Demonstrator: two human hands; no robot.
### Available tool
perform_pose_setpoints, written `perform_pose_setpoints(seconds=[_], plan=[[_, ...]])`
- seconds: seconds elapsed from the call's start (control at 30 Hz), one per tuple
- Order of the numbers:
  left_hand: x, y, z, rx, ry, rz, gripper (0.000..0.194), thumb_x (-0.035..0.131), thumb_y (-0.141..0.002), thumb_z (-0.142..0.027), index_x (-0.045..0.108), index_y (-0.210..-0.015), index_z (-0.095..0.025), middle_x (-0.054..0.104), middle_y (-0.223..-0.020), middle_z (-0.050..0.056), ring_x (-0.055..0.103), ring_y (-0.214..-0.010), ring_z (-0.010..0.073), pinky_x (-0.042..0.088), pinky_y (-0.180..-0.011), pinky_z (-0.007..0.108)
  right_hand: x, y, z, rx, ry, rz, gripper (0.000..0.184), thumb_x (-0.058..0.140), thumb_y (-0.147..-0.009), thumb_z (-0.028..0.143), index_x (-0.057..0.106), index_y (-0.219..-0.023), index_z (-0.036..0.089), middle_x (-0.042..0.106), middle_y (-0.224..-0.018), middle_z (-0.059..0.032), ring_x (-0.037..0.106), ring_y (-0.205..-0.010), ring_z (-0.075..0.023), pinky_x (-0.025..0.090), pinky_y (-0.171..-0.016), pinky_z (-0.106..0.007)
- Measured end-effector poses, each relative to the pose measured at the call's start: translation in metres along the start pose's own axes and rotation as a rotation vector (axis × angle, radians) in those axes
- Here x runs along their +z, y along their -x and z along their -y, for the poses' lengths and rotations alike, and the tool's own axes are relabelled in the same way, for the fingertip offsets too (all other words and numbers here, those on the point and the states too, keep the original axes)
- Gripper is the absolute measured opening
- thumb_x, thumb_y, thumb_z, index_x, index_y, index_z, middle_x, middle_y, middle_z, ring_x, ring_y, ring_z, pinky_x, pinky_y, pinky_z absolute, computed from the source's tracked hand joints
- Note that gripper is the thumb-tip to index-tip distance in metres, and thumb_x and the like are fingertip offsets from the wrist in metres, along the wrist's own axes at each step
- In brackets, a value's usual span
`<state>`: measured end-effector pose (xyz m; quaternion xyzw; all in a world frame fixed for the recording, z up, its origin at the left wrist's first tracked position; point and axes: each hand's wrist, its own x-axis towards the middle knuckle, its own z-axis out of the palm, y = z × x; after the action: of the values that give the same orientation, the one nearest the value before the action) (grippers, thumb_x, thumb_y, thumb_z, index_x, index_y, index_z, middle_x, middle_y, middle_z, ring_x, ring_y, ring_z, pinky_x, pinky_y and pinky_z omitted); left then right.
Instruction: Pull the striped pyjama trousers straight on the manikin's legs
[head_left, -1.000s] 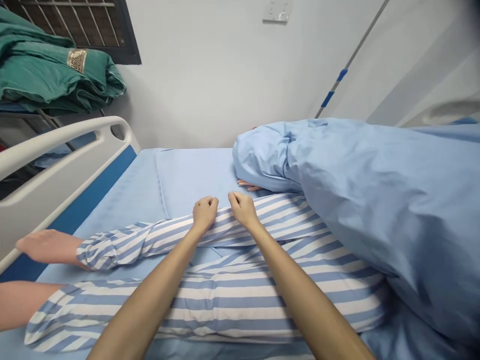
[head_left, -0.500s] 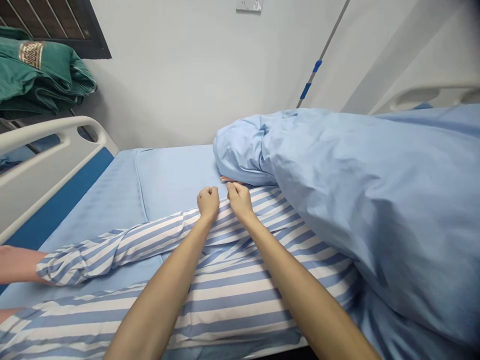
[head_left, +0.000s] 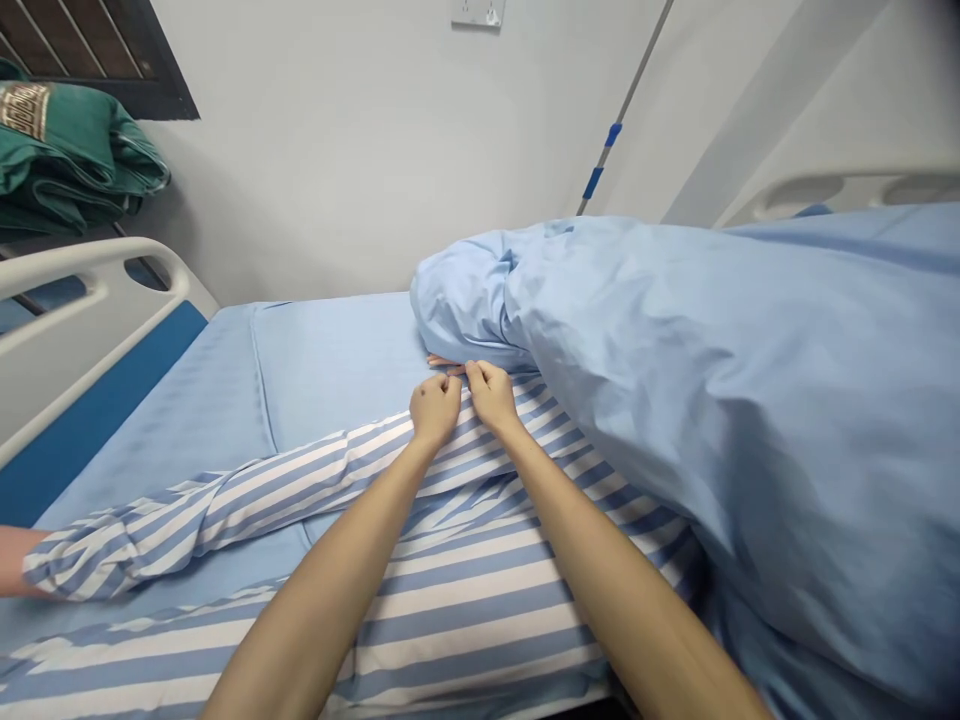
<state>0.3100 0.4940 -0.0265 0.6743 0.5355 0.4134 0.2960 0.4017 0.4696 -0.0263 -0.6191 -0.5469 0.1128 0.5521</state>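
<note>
My left hand [head_left: 435,410] and my right hand [head_left: 490,396] sit close together, both closed on the blue-and-white striped hospital gown [head_left: 480,590] near its upper edge. The gown lies on the bed, and its long sleeve [head_left: 202,515] stretches to the left. A pale blue quilt [head_left: 712,400] bulges over the right side and hides whatever lies under it. Another person's fingers [head_left: 442,361] show beneath the quilt's edge, just beyond my hands. A bare forearm [head_left: 11,558] comes out of the sleeve cuff at the far left.
A light blue bedsheet [head_left: 337,360] covers the mattress. A white bed rail with a blue panel [head_left: 97,370] runs along the left side. Folded green cloth [head_left: 67,150] lies beyond it under a barred window, and a metal pole [head_left: 622,110] stands against the wall.
My hands have drawn closer together and shifted right along the gown. The striped sleeve and the arm in it have moved left, and the whole view has turned slightly right.
</note>
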Motion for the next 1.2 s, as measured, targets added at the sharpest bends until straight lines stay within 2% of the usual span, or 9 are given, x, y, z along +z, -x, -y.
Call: perform_pose_setpoints(seconds=[0.17,0.27,0.37,0.5,0.67,0.87,1.0,1.1,1.2], plan=[[0.011,-0.006,-0.019,0.018,0.214,-0.027,0.029,0.039,-0.078,-0.028,0.038,-0.050,-0.018,0.039,-0.049,-0.003,0.036,-0.053,0.0087,0.029,-0.053,0.022,0.002,-0.001,-0.014,0.083,-0.049,-0.027,0.036,0.036,-0.083,0.040,0.037,-0.053,0.019,0.041,-0.049,0.0036,0.035,-0.050,-0.0098,0.025,-0.049,-0.023],[0.018,-0.005,-0.019,0.014,0.151,-0.004,0.031,0.038,-0.078,-0.027,0.039,-0.049,-0.018,0.043,-0.051,-0.002,0.038,-0.055,0.0096,0.030,-0.056,0.023,-0.003,-0.006,-0.012,0.138,-0.111,0.006,0.036,0.036,-0.082,0.039,0.037,-0.052,0.019,0.038,-0.049,0.0040,0.035,-0.050,-0.0095,0.027,-0.049,-0.023],[0.020,0.001,-0.013,0.044,0.073,0.027,0.031,0.038,-0.079,-0.027,0.043,-0.050,-0.018,0.048,-0.055,-0.001,0.040,-0.057,0.0104,0.029,-0.058,0.024,-0.013,-0.014,-0.010,0.073,-0.047,0.036,0.036,0.041,-0.080,0.038,0.033,-0.050,0.019,0.033,-0.047,0.0052,0.032,-0.049,-0.0085,0.025,-0.049,-0.023],[0.019,0.000,-0.014,0.067,0.132,0.094,0.031,0.039,-0.078,-0.029,0.044,-0.050,-0.018,0.047,-0.052,-0.002,0.041,-0.056,0.0100,0.030,-0.057,0.022,-0.016,-0.016,-0.019,0.079,-0.070,-0.095,0.036,0.040,-0.080,0.038,0.032,-0.050,0.019,0.032,-0.048,0.0054,0.030,-0.050,-0.0084,0.025,-0.050,-0.023],[0.028,-0.013,-0.024,0.034,0.108,-0.062,0.030,0.039,-0.079,-0.028,0.045,-0.052,-0.018,0.050,-0.053,0.000,0.045,-0.057,0.0113,0.033,-0.060,0.023,-0.014,-0.010,-0.021,0.118,-0.040,-0.054,0.036,0.039,-0.080,0.039,0.034,-0.050,0.019,0.034,-0.047,0.0047,0.031,-0.050,-0.0093,0.025,-0.050,-0.023],[0.039,-0.010,-0.014,-0.011,-0.066,0.067,0.029,0.039,-0.081,-0.030,0.057,-0.061,-0.018,0.065,-0.072,0.009,0.054,-0.071,0.0181,0.035,-0.066,0.029,-0.034,-0.033,-0.006,-0.068,0.184,-0.083,0.036,0.040,-0.080,0.038,0.034,-0.050,0.020,0.034,-0.048,0.0044,0.030,-0.051,-0.0097,0.022,-0.052,-0.024],[0.041,-0.010,-0.009,-0.006,-0.052,0.111,0.030,0.040,-0.080,-0.035,0.058,-0.062,-0.019,0.065,-0.073,0.009,0.054,-0.072,0.0185,0.036,-0.065,0.029,-0.027,-0.043,-0.032,0.087,0.165,-0.171,0.032,0.039,-0.080,0.034,0.037,-0.051,0.021,0.036,-0.047,0.0033,0.033,-0.052,-0.0118,0.024,-0.053,-0.027],[0.035,-0.014,-0.003,-0.069,-0.020,0.144,0.031,0.041,-0.079,-0.036,0.054,-0.056,-0.020,0.062,-0.066,0.007,0.052,-0.067,0.0163,0.036,-0.063,0.028,-0.017,-0.039,-0.048,0.156,0.208,-0.183,0.029,0.041,-0.079,0.029,0.038,-0.051,0.021,0.038,-0.048,0.0020,0.033,-0.052,-0.0125,0.024,-0.054,-0.030],[0.004,-0.020,0.013,-0.143,-0.020,0.065,0.032,0.041,-0.079,-0.035,0.050,-0.052,-0.019,0.057,-0.060,0.004,0.048,-0.062,0.0140,0.034,-0.060,0.027,-0.015,-0.036,-0.052,0.139,0.248,-0.161,0.031,0.044,-0.079,0.028,0.037,-0.050,0.022,0.038,-0.047,0.0015,0.032,-0.050,-0.0122,0.023,-0.053,-0.031]])
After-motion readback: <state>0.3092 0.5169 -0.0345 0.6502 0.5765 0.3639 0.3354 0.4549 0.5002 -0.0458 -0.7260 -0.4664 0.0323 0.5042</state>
